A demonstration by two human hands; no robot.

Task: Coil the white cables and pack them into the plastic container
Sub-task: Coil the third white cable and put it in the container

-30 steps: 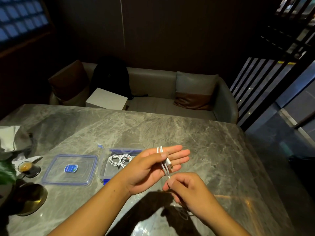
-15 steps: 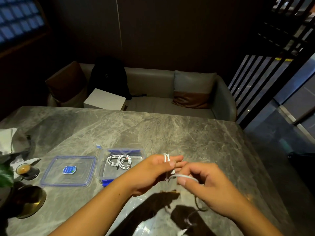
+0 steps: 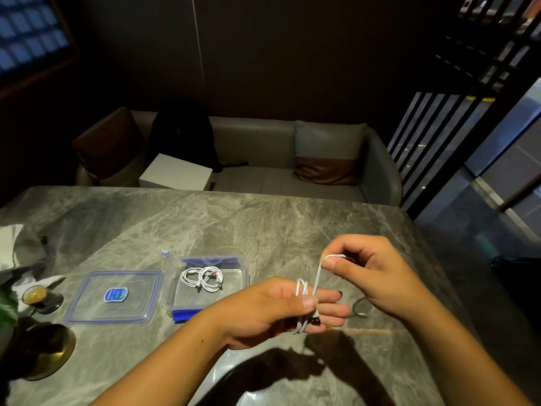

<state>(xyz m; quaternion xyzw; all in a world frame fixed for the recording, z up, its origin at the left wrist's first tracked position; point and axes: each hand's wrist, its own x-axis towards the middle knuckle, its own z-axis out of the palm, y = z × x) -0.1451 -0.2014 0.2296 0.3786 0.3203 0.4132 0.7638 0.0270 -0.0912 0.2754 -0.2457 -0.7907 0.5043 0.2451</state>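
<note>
A white cable [image 3: 316,276] is wound in loops around the straight fingers of my left hand [image 3: 278,310], and the thumb presses the loops against them. My right hand [image 3: 369,273] pinches the free strand up and to the right of the left hand; the strand runs down from it to the loops. The clear plastic container [image 3: 178,300] with blue clips stands open on the table, left of my left hand. Coiled white cables [image 3: 202,279] lie inside it. Its lid [image 3: 114,297] with a blue sticker lies flat to its left.
The grey marble table [image 3: 234,230] runs to a far edge in front of a sofa [image 3: 263,159]. At the left edge stand a small glass of dark drink [image 3: 36,297], a brass dish [image 3: 46,353] and white paper [image 3: 11,244]. A dark drop lies beyond the right edge.
My right hand has lifted up and to the right, drawing the strand over the left hand's fingers. The left hand stays in place with its loops.
</note>
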